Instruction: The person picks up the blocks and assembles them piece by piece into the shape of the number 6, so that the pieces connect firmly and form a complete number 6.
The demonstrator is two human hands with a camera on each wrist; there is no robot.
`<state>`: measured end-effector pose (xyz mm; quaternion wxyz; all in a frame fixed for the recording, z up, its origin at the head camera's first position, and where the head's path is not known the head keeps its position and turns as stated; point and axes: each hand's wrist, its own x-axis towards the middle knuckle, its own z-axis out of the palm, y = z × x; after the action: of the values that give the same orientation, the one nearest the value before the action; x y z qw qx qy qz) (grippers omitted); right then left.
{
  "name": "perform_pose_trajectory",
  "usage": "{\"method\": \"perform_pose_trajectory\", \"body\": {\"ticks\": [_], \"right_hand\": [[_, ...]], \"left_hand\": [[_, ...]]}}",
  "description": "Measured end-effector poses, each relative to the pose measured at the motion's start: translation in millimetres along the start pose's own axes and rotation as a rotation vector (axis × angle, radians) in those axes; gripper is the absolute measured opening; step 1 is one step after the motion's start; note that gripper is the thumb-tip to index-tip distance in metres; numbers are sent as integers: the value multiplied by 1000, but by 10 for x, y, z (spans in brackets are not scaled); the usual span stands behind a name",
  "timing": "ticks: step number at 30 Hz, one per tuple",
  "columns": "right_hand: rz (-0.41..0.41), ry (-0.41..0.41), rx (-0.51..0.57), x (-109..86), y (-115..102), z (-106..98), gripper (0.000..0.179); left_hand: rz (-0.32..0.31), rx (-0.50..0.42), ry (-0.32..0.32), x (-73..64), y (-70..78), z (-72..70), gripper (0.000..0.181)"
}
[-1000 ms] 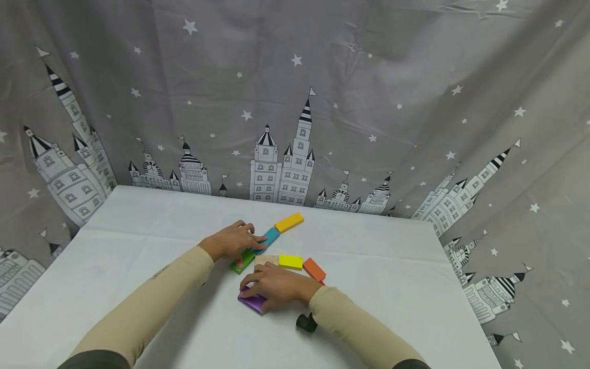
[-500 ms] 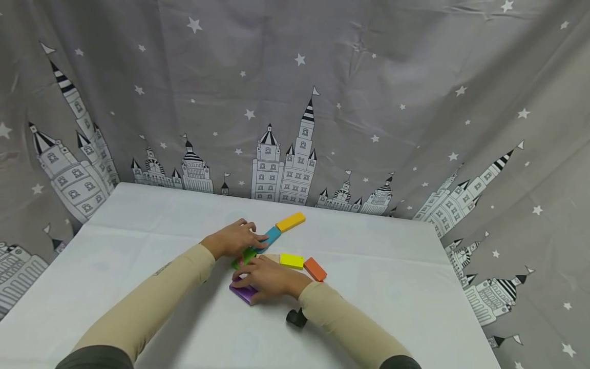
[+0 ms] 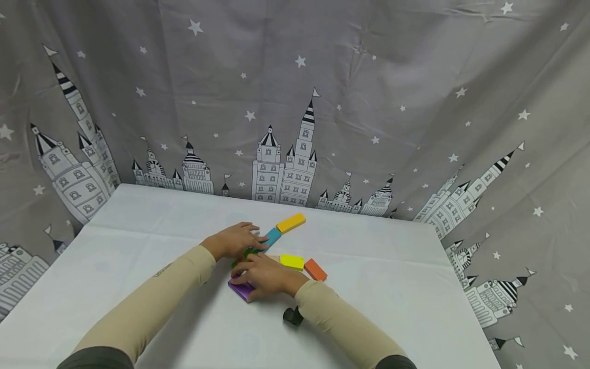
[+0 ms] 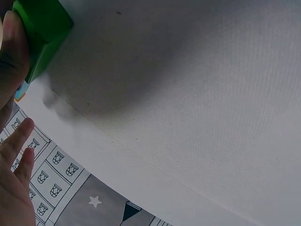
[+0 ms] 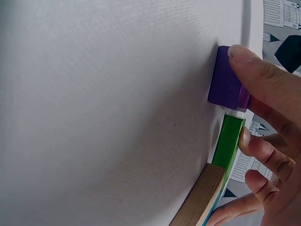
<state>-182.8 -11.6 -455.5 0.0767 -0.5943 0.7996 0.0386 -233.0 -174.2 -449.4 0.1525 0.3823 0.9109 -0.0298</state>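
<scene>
In the head view my left hand (image 3: 232, 241) rests over a green block (image 3: 251, 252) and a blue block (image 3: 272, 237). Its thumb presses the green block, as the left wrist view shows, while the index finger reaches onto the blue one; the other fingers are loosely extended. My right hand (image 3: 272, 274) pinches a purple block (image 3: 239, 291) between thumb and fingers. From the right wrist, the purple block (image 5: 225, 80) stands just off the end of the green block (image 5: 227, 141), with a narrow gap between. A plain wooden block (image 5: 200, 197) lies beside the green one, partly hidden by my right hand.
An amber block (image 3: 291, 223) continues the line beyond the blue one. A yellow block (image 3: 292, 262) and an orange block (image 3: 315, 269) extend from the wooden block to the right. A black camera piece (image 3: 292, 316) sits under my right wrist. Behind the white table (image 3: 392, 287) hangs a castle-print curtain (image 3: 350, 102).
My right hand has moved left and slightly away from me with the purple block, bringing it closer to the green block. My left hand has stayed nearly still.
</scene>
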Motion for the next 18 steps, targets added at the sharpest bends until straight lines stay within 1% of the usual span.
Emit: {"method": "perform_pose_trajectory", "body": {"ticks": [6,12,18], "right_hand": [[16,2,6,14,3,1,55],[31,8,-8,18,-3,7,54],[31,21,-15,22,-17,10,53]], "left_hand": [[21,25,31,-16,3,-7,54],[30,45,43,-29,10,-20,48],[25,46,45,-29,11,-20,47]]}}
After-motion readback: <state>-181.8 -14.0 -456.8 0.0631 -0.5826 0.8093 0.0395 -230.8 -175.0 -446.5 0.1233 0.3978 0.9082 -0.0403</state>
